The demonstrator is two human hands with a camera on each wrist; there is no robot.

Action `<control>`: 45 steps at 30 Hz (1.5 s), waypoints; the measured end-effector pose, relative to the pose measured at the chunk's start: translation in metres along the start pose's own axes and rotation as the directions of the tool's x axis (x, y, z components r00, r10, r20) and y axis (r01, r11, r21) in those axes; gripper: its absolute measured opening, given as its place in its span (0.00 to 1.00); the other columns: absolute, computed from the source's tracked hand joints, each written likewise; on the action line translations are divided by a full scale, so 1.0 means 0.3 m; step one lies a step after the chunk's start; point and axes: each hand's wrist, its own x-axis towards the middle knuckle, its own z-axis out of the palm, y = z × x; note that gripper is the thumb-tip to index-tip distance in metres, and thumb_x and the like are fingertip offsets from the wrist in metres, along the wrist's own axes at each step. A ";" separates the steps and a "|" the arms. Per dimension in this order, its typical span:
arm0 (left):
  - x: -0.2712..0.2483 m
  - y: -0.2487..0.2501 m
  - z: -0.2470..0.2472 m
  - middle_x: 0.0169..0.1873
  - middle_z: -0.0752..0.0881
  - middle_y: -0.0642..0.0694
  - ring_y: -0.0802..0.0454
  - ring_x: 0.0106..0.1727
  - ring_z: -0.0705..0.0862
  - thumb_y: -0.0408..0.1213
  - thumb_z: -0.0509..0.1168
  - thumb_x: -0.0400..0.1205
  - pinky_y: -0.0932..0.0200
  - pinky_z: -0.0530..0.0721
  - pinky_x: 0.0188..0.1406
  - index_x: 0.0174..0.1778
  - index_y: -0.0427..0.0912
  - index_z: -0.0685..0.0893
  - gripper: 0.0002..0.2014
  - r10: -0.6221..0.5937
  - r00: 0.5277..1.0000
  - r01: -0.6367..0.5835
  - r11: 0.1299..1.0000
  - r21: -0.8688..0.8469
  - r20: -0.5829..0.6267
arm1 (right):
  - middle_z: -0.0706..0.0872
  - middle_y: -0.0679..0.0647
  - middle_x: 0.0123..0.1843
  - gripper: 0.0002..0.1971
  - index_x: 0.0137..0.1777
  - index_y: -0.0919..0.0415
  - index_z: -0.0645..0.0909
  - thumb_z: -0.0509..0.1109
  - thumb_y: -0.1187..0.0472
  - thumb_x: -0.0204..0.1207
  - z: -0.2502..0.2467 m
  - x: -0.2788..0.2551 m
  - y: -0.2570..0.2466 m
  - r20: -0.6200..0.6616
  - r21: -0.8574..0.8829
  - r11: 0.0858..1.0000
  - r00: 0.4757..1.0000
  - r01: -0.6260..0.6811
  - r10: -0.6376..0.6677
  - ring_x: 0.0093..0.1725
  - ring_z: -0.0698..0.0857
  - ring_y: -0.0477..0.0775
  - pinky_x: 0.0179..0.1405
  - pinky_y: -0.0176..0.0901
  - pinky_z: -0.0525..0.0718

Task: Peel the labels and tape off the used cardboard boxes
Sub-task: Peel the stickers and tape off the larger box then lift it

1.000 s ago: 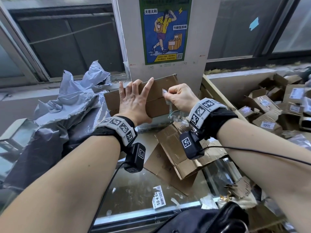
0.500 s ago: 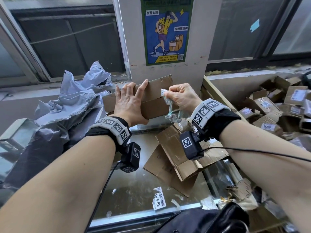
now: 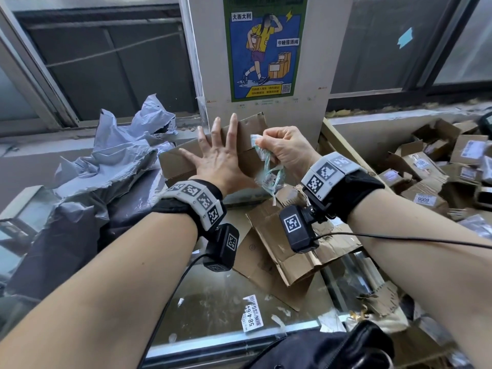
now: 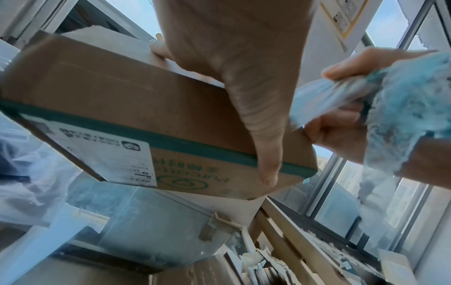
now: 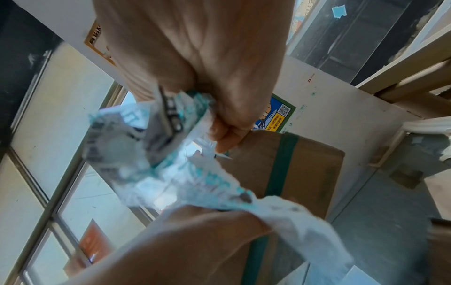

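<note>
While pinned under the flat left hand (image 3: 222, 158), brown box (image 3: 250, 145), green-banded; right hand (image 3: 288, 147) clutching crumpled tape (image 3: 267, 173).

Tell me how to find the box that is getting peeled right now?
Look below the colourful poster on the pillar. The box leans there with the left hand spread flat on it. Unlike the pile at right, it has a dark green stripe.

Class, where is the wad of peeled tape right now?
In the head view the tape hangs from the right hand, just right of the left hand pressed flat on the box.
</note>
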 end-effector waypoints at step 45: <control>0.017 0.000 0.028 0.76 0.51 0.40 0.36 0.81 0.46 0.54 0.80 0.58 0.15 0.48 0.71 0.82 0.53 0.38 0.67 0.046 0.990 -0.033 0.995 0.094 -0.135 | 0.86 0.51 0.59 0.20 0.66 0.57 0.77 0.67 0.73 0.76 -0.022 0.005 -0.019 0.048 -0.206 0.964 0.986 0.165 -0.159 0.58 0.84 0.50 0.60 0.42 0.83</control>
